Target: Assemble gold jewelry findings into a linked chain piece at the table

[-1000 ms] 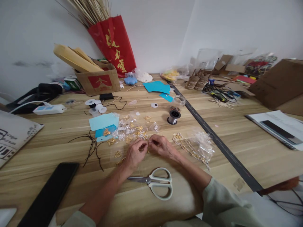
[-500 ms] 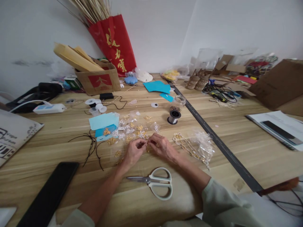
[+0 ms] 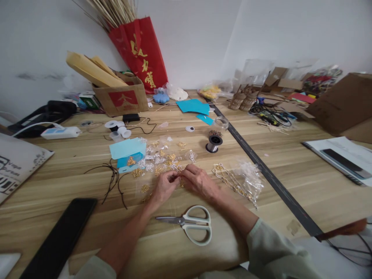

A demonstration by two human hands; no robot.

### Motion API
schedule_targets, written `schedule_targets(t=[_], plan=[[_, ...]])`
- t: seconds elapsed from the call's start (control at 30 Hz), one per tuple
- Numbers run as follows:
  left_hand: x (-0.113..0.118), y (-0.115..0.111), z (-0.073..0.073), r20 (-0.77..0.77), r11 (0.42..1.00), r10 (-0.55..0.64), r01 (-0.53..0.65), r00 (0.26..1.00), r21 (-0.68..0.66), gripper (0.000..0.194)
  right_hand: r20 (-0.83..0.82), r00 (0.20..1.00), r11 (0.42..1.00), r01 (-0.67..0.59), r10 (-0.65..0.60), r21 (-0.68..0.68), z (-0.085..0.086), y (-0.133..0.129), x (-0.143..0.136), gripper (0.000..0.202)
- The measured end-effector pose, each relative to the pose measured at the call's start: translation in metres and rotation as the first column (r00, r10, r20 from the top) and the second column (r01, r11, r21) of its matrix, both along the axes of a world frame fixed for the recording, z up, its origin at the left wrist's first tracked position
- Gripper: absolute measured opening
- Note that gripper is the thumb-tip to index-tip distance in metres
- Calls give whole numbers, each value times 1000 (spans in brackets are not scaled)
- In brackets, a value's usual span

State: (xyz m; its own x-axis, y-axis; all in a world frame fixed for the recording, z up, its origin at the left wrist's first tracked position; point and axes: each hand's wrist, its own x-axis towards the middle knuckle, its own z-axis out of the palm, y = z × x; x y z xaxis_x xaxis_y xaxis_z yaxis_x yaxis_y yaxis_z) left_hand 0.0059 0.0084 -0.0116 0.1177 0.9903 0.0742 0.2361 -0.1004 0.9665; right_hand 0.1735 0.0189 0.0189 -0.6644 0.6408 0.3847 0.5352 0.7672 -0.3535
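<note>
My left hand and my right hand meet fingertip to fingertip above the table, both pinched closed. Whatever lies between the fingers is too small to make out. Just beyond them, small gold and silver jewellery findings are spread in clear bags and loose heaps. More gold pieces lie left of my left hand. A pair of scissors with pale handles rests flat in front of me, below both hands. To the right of my right hand are gold and silver chains beside crumpled clear bags.
A wire spool stands beyond my right hand, near a clear jar. Blue cards and black cords lie left. A black phone-like slab is at front left. A dark strip crosses the table.
My right fingers have shifted slightly left and curled closer over the left fingertips. The scissors, chains and findings stay where they were.
</note>
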Motion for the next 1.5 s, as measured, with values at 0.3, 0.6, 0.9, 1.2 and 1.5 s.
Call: schedule_targets(t=[0.3, 0.6, 0.9, 1.2, 1.5], plan=[[0, 0, 2, -42, 1000, 7, -6, 999, 12, 14, 29, 997, 997, 73, -73, -14, -4, 2, -2, 12], [2, -1, 8, -8, 1000, -29, 29, 1000, 3, 13, -174, 982, 926, -3, -68, -376, -5, 7, 3, 10], [1, -3, 9, -61, 990, -56, 63, 997, 126, 12, -244, 962, 661, -105, -122, -743, 3, 10, 9, 25], [4, -4, 11, -178, 960, -64, 110, 982, 259, 16, -359, 923, 467, -259, -138, -846, -12, 17, 13, 36], [5, -5, 10, -12, 993, -88, 88, 996, 76, 13, -294, 944, 593, -151, -152, -791, 1, 12, 10, 27]])
